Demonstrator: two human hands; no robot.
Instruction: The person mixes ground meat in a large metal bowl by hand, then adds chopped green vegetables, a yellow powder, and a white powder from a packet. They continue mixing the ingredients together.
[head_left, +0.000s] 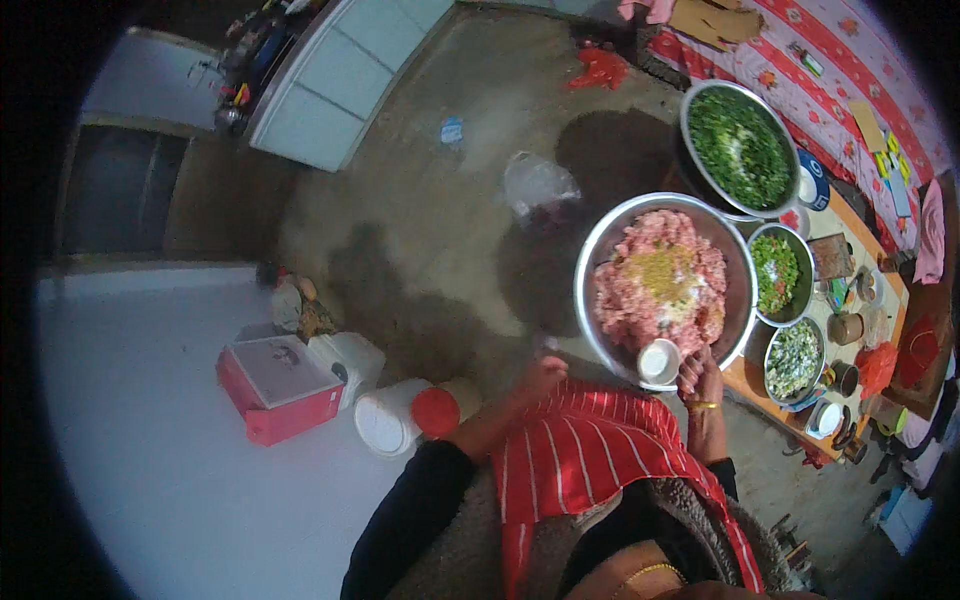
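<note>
A large steel basin (587, 292) holds pink minced meat (622, 304), topped with yellowish-brown powder (658, 271) and patches of white powder. My right hand (699, 373) grips a small white cup (658, 363) over the basin's near rim. The cup's mouth faces up towards me, and its inside looks pale. Left of the basin, at the edge of the red striped apron (577, 457), is my left hand (547, 377). Its fingers are blurred and partly hidden, so whether they hold anything is unclear.
Beyond the big basin stands a basin of chopped greens (739, 146). Two smaller bowls of chopped vegetables (776, 274) sit on the table (757, 386) at right, among jars and cups. A red box (289, 405) and white buckets (386, 420) stand at left. A plastic bag (538, 182) lies on the floor.
</note>
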